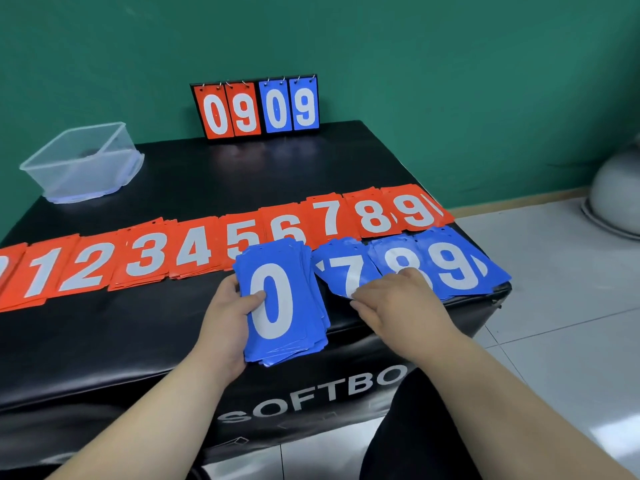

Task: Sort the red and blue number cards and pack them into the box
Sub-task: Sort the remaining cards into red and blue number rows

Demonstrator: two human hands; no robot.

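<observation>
At the far left of the tabletop (138, 341) the clear box (86, 171) stands open, well apart from the cards. No card shows in it, so packing is judged not yet begun.

The red cards (145, 254) lie in an overlapping row across the middle, running from 0 at the left edge up to 9. They look sorted by number and left alone while the blue ones are gathered.

Behind them a small scoreboard (256, 109) stands against the wall, showing 09 in red and 09 in blue.

Near the front edge the left hand (228, 313) holds the blue stack (280, 306), with a 0 on top. The thumb lies across the face and the fingers are under the stack, which keeps the loose pile squared and face up, ready for more.

Just right of it lie the blue 7s (343, 271), their near corner lifted off the tabletop. The right hand (398, 299) lies over them, fingers curled at that edge. It seems to pinch them so they can join the stack.

Past the hand the blue 8s (391, 258) and blue 9s (453, 268) overlap at the tabletop's right corner, in order, waiting their turn.
</observation>
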